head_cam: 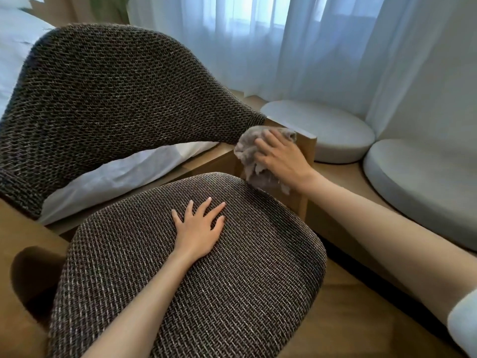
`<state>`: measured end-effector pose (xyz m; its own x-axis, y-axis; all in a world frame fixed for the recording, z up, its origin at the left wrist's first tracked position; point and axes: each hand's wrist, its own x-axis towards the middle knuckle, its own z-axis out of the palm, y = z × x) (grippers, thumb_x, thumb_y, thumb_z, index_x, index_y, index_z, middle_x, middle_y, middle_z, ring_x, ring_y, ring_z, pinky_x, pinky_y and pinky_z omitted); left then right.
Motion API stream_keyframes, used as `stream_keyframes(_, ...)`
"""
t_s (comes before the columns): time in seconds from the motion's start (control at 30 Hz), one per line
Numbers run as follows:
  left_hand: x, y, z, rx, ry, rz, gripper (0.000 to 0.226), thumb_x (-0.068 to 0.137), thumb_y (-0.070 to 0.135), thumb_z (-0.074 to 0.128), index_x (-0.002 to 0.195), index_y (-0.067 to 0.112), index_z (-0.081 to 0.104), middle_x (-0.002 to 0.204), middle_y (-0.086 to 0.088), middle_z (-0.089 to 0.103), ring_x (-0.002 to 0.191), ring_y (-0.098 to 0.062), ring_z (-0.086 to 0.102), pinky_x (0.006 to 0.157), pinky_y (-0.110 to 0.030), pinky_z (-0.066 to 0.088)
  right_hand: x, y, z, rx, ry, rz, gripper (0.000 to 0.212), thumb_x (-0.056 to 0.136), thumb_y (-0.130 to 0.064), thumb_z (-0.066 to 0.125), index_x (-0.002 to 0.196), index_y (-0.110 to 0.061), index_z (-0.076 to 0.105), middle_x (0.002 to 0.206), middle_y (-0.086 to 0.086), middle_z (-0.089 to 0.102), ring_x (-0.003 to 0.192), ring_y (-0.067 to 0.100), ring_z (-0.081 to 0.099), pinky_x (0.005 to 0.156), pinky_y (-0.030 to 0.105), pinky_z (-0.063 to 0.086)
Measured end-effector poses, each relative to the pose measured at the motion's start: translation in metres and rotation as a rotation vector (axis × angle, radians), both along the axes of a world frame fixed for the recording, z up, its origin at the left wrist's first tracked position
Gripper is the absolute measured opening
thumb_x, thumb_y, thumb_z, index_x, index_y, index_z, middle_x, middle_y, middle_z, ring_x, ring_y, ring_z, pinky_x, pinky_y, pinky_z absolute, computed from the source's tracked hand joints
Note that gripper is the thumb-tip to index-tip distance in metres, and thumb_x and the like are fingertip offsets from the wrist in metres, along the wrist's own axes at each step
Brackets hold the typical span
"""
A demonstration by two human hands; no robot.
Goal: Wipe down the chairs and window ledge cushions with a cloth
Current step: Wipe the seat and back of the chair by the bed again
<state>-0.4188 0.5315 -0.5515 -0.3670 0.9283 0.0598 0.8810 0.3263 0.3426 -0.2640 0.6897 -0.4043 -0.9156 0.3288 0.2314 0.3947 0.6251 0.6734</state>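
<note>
Sheer white curtains (284, 47) hang behind the wooden window ledge (343, 174) and its round white cushions (335, 130); the left hand (198, 228) lies flat, fingers spread, on the woven brown chair seat (206, 293); the right hand (281, 161) clutches a bunched grey cloth (245, 148) against the chair's wooden arm (308, 143).

No text, label, brand, number or sign can be read anywhere in this view.

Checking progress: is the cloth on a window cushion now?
No, the right hand holds the cloth against the chair's wooden frame, apart from the cushions.
</note>
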Motion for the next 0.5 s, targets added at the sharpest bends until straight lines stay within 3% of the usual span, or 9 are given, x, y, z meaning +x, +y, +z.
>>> stream_keyframes(0.07, 0.000, 0.000, 0.000, -0.008, 0.006, 0.004, 0.047, 0.095, 0.060, 0.015, 0.142, 0.057, 0.018, 0.158, 0.014, 0.013, 0.147, -0.027, 0.002, 0.110, -0.063, -0.010, 0.015, -0.003, 0.018, 0.002, 0.258, 0.012, 0.027, 0.087, -0.018, 0.052, 0.111, -0.011, 0.065, 0.127, 0.015, 0.055, 0.122, 0.040, 0.047, 0.101, 0.048, 0.041)
stream_keyframes(0.13, 0.000, 0.000, 0.000, -0.010, 0.006, 0.006, 0.047, 0.095, 0.060, 0.014, 0.142, 0.057, 0.018, 0.158, 0.014, 0.013, 0.147, -0.027, 0.002, 0.110, -0.064, -0.009, 0.027, -0.007, 0.032, -0.231, 0.412, -0.094, 0.041, 0.083, -0.023, 0.063, 0.122, -0.015, 0.058, 0.133, 0.015, 0.046, 0.120, 0.039, 0.043, 0.092, 0.049, 0.044)
stream_keyframes(0.2, 0.001, 0.000, 0.001, -0.007, 0.003, 0.004, 0.047, 0.095, 0.060, 0.014, 0.142, 0.057, 0.017, 0.158, 0.014, 0.012, 0.147, -0.027, 0.001, 0.110, -0.063, -0.009, 0.032, -0.008, 0.037, -0.439, 0.435, -0.177, 0.062, 0.081, -0.052, 0.063, 0.136, -0.027, 0.048, 0.144, 0.009, 0.034, 0.125, 0.035, 0.035, 0.100, 0.048, 0.039)
stream_keyframes(0.3, 0.002, 0.000, 0.002, -0.008, 0.005, 0.005, 0.047, 0.095, 0.060, 0.014, 0.142, 0.057, 0.017, 0.158, 0.014, 0.011, 0.147, -0.026, 0.001, 0.111, -0.063, -0.009, 0.022, -0.005, 0.037, -0.494, 0.432, -0.233, 0.082, 0.073, -0.084, 0.043, 0.142, -0.041, 0.037, 0.153, 0.000, 0.022, 0.128, 0.034, 0.036, 0.108, 0.046, 0.031)
stream_keyframes(0.4, 0.001, -0.001, 0.002, -0.003, 0.008, 0.007, 0.047, 0.096, 0.059, 0.014, 0.143, 0.056, 0.017, 0.158, 0.014, 0.011, 0.147, -0.026, 0.000, 0.111, -0.063, -0.010, 0.006, 0.007, 0.036, -0.456, 0.487, -0.294, 0.064, 0.085, -0.074, 0.039, 0.143, -0.049, 0.030, 0.155, -0.001, 0.025, 0.122, 0.036, 0.049, 0.096, 0.045, 0.042)
stream_keyframes(0.5, 0.000, -0.001, 0.001, 0.000, 0.009, 0.005, 0.047, 0.096, 0.058, 0.014, 0.143, 0.056, 0.017, 0.158, 0.014, 0.011, 0.147, -0.025, 0.000, 0.111, -0.063, -0.010, 0.001, 0.018, 0.037, -0.386, 0.553, -0.292, 0.057, 0.088, -0.053, 0.053, 0.142, -0.045, 0.035, 0.135, 0.007, 0.054, 0.107, 0.036, 0.060, 0.079, 0.040, 0.048)
